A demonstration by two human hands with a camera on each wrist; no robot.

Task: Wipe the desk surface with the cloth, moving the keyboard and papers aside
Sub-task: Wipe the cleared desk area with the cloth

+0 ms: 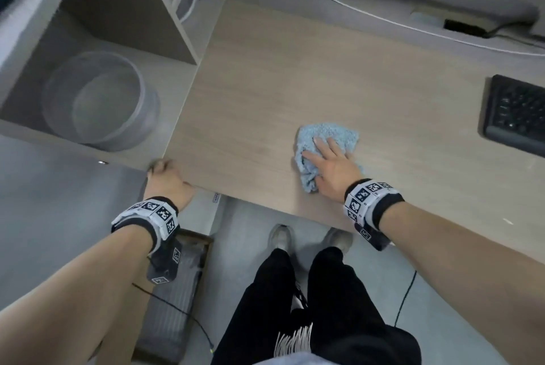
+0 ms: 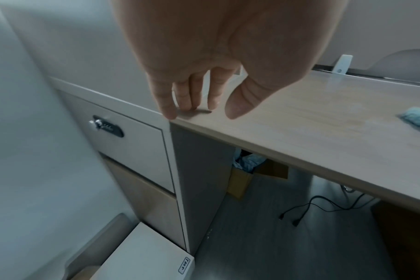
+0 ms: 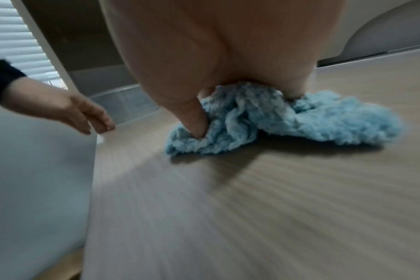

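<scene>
We see the blue cloth (image 1: 327, 152) bunched up at lower centre-right of the head view, lying on the wooden worktop (image 1: 280, 84) near its front edge. Our right hand (image 1: 331, 168) lies flat on top of it, fingers spread and pressing down; in the right wrist view one fingertip digs into the fluffy folds. The black keyboard (image 1: 516, 114) sits at the right edge of the frame, well apart from the cloth. Over at lower left, our left hand (image 1: 168, 180) rests at the worktop's front corner, fingers relaxed and apart, fingertips touching the surface, holding nothing. Beside that corner, in the left of the frame, a clear round container (image 1: 100, 99) sits in a lower shelf. A white cable (image 1: 413, 27) runs across the top right of the worktop.
</scene>
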